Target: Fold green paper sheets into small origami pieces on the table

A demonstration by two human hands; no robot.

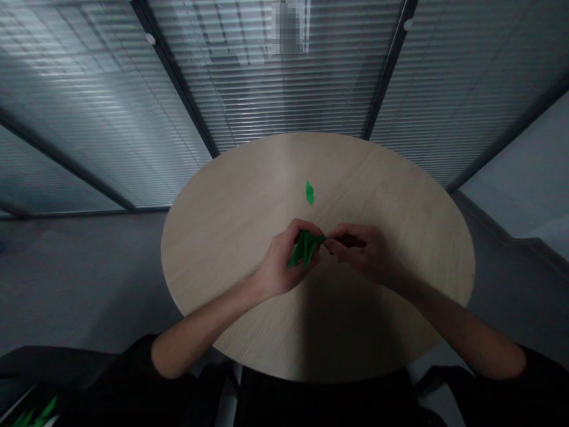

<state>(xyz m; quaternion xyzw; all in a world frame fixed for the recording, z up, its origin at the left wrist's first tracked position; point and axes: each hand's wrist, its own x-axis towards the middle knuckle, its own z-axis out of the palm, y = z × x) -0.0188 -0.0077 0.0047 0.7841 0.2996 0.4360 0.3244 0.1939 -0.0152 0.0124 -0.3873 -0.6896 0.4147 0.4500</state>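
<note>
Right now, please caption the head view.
Left hand holding pointed green piece, right hand at its tip, above a table.

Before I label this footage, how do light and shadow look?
Head view: light comes through the blinds; a broad shadow darkens the table near the viewer; same view: the green piece in the left hand looks darker than the scrap beyond.

Folded piece green; tabletop beige, seemingly wood-grained.

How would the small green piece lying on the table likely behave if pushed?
The green piece looks small, so it is probably light. On the flat, smooth-looking table, it would likely slide. Its pointed, elongated outline makes rolling seem unlikely.
</note>
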